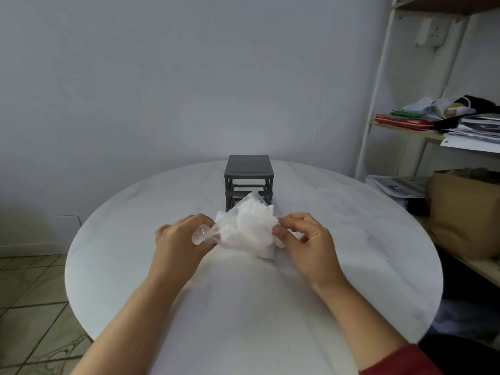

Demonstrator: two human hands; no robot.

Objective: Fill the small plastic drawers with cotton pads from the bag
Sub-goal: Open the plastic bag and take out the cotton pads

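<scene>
Clear plastic bag (230,234), held over the middle of the tabletop (351,239) and filled with a loose clump of white pads (253,226); single pads cannot be told apart through the film. Left hand (180,239): fingers curled, pinching the bag's left corner, which bunches at the fingertips. Right hand (308,242): thumb and forefinger pinch the bag's right edge, the other fingers loosely bent behind it. Whether the bag's lowest corner touches the tabletop cannot be told.

Behind the bag, near the far edge, stand the dark grey drawers (249,171), upright and facing the camera. The upper tier shows as an open frame. The bag's top corner covers the lower front, so what that tier holds is hidden.

The tabletop is round and white, with faint veining. A plain pale wall (162,77) lies beyond it, and a tiled floor (32,293) at lower left. On the right is a white shelf rack (378,77) with stacked papers (473,131) and a brown paper sack (465,212), both cut off by the frame edge. A red sleeve (400,361) shows on the right forearm at the bottom.
</scene>
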